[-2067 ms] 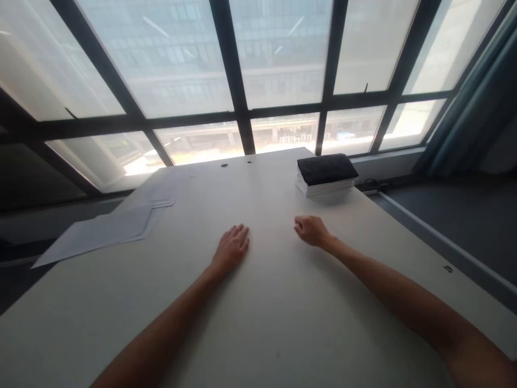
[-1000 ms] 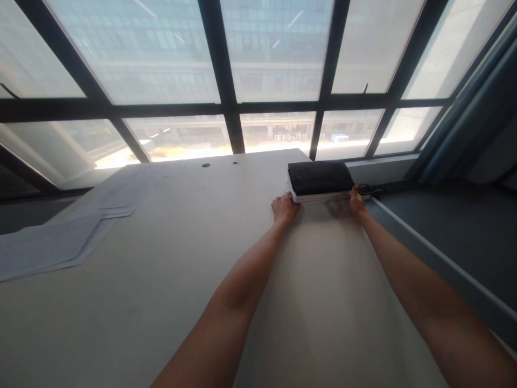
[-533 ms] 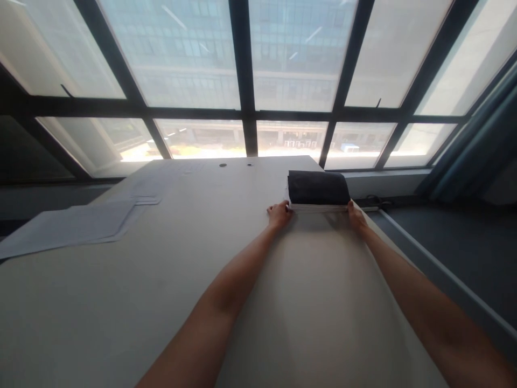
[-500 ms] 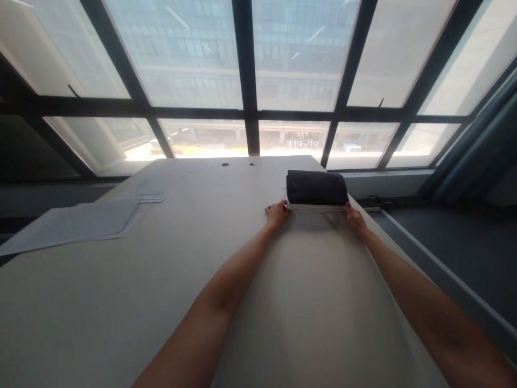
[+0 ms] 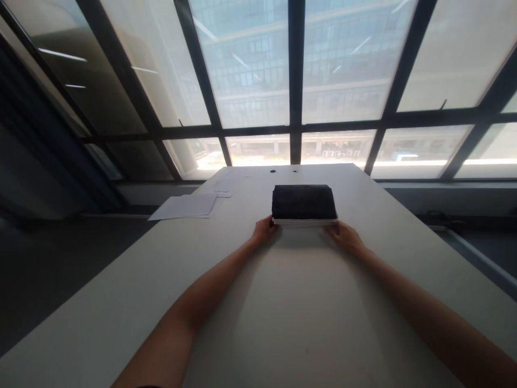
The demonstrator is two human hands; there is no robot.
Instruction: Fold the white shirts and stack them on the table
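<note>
Two hands bear on the load: your left hand [image 5: 264, 229] grips the near left corner of the stack [image 5: 305, 222], and your right hand [image 5: 344, 235] grips its near right corner. The stack sits in front of you, between both hands, over the middle of the table [image 5: 307, 302]. Whether its underside touches the table cannot be told from this angle.

CAUTION: slipping cloth. The black cloth [image 5: 304, 202] lies on top of the white layers, and neither hand visibly pins it. If you tilt or jerk the stack, the cloth could slide off.

CAUTION: shearing layers. Your grip is confined to the near corners (the far side shows no support). Uneven pressure could fan the white layers apart or let the far side sag. Should one hand pull harder than the other, the stack would probably twist.

CAUTION: trapped fingers. Some fingers of your right hand appear to be at or below the front edge; lowering the weight abruptly could pinch them.

CAUTION: loose papers. The papers [image 5: 186, 206] lie to the left, apart from your left hand, and one corner seems to project past the table edge. A wide leftward sweep could knock them down.
</note>
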